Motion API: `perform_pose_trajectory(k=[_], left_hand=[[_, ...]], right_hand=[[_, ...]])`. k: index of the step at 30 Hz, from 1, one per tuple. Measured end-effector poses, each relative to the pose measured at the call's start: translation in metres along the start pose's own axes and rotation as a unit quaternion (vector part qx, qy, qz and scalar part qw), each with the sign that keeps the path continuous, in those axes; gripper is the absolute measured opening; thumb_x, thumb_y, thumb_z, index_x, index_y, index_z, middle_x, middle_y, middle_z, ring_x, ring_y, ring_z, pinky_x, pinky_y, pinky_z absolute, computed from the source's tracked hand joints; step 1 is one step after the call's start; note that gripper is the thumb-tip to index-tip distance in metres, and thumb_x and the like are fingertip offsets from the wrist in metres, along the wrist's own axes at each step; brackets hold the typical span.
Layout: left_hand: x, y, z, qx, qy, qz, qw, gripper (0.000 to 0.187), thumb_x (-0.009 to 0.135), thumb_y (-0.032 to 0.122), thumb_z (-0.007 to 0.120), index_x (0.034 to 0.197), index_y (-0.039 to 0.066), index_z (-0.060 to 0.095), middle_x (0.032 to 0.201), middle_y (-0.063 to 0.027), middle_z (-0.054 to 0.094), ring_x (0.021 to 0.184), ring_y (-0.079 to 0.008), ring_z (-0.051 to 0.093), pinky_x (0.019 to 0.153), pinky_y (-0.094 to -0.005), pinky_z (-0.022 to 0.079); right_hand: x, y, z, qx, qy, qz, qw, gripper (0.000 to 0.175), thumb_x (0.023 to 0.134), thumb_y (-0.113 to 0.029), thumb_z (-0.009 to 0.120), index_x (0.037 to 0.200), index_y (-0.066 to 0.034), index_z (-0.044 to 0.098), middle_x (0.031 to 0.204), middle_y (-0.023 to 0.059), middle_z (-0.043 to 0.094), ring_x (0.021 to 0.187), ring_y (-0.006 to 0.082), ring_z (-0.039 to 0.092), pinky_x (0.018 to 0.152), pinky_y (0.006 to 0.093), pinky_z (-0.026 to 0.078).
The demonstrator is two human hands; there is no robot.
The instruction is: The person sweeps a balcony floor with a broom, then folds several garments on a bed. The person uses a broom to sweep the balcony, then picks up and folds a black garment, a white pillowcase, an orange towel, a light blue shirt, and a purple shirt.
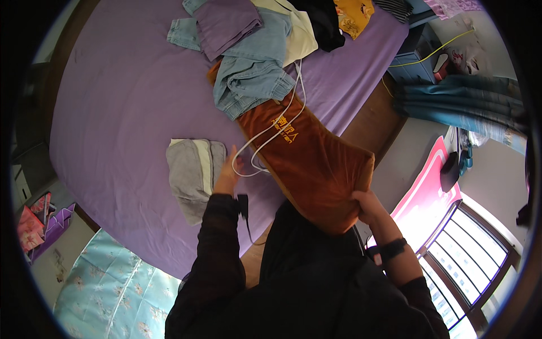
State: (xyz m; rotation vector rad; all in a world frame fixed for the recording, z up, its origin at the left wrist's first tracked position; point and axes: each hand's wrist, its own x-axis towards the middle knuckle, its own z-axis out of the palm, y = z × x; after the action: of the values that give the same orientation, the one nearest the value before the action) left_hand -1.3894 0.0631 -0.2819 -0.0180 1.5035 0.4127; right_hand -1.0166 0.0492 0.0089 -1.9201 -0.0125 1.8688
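Observation:
My right hand [367, 206] grips the lower right edge of a rust-brown velvet cloth piece [313, 165] with yellow embroidered writing. The piece hangs partly over the bed's edge in front of my legs, and its far end lies under light-blue denim clothing [250, 80]. A white cord [258, 136] runs in loops across the velvet, down to my left hand [230, 171]. That hand has its fingers extended, and the cord's loop crosses in front of it without a visible grip. Just left of it lies a folded grey cloth [188, 169] with a pale yellow strip.
Purple bedding [114, 127] covers the bed. A folded purple cloth [228, 25], cream, black and yellow clothing lie at the far side. Blue drawers [413, 63], a blue curtain [457, 99] and a barred window [465, 254] are on the right. Floral teal fabric [114, 292] hangs lower left.

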Motion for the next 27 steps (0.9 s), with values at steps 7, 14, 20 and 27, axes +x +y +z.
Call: perform_pose_trajectory(k=[7, 14, 20, 27], left_hand=[[0.037, 0.071, 0.096, -0.076, -0.033, 0.028, 0.996, 0.077, 0.077, 0.054, 0.070, 0.130, 0.003, 0.049, 0.100, -0.0124, 0.064, 0.082, -0.0273, 0.063, 0.072, -0.0372, 0.051], [-0.083, -0.032, 0.098, -0.213, -0.059, 0.132, 0.966, 0.064, 0.082, 0.012, 0.071, 0.136, 0.004, 0.039, 0.122, -0.0126, 0.055, 0.106, -0.0262, 0.058, 0.086, -0.0401, 0.052], [-0.112, -0.108, 0.041, -0.132, 0.063, 0.107, 0.983, 0.048, 0.083, 0.004, 0.066, 0.128, 0.002, 0.048, 0.122, -0.0108, 0.057, 0.102, -0.0250, 0.060, 0.084, -0.0365, 0.053], [-0.027, -0.031, 0.027, 0.293, 0.074, 0.385, 0.872, 0.053, 0.076, 0.022, 0.069, 0.121, -0.001, 0.054, 0.115, -0.0257, 0.059, 0.100, -0.0351, 0.062, 0.085, -0.0407, 0.050]], right_hand=[[-0.083, -0.004, -0.023, -0.078, -0.094, -0.027, 0.992, 0.063, 0.073, 0.004, 0.055, 0.134, 0.0023, 0.038, 0.126, 0.0152, 0.052, 0.115, 0.0267, 0.053, 0.095, 0.0364, 0.046], [-0.152, -0.019, -0.068, -0.091, -0.106, -0.070, 0.988, 0.060, 0.069, 0.010, 0.053, 0.128, 0.0059, 0.043, 0.119, 0.0165, 0.057, 0.107, 0.0290, 0.058, 0.091, 0.0380, 0.049], [-0.117, 0.010, -0.071, -0.030, -0.116, 0.010, 0.993, 0.052, 0.073, 0.006, 0.054, 0.124, 0.0043, 0.046, 0.112, 0.0145, 0.060, 0.101, 0.0268, 0.060, 0.086, 0.0355, 0.051], [-0.076, 0.039, -0.044, -0.012, -0.109, 0.050, 0.993, 0.043, 0.076, 0.003, 0.053, 0.119, 0.0036, 0.051, 0.104, 0.0140, 0.063, 0.092, 0.0229, 0.064, 0.080, 0.0317, 0.054]])
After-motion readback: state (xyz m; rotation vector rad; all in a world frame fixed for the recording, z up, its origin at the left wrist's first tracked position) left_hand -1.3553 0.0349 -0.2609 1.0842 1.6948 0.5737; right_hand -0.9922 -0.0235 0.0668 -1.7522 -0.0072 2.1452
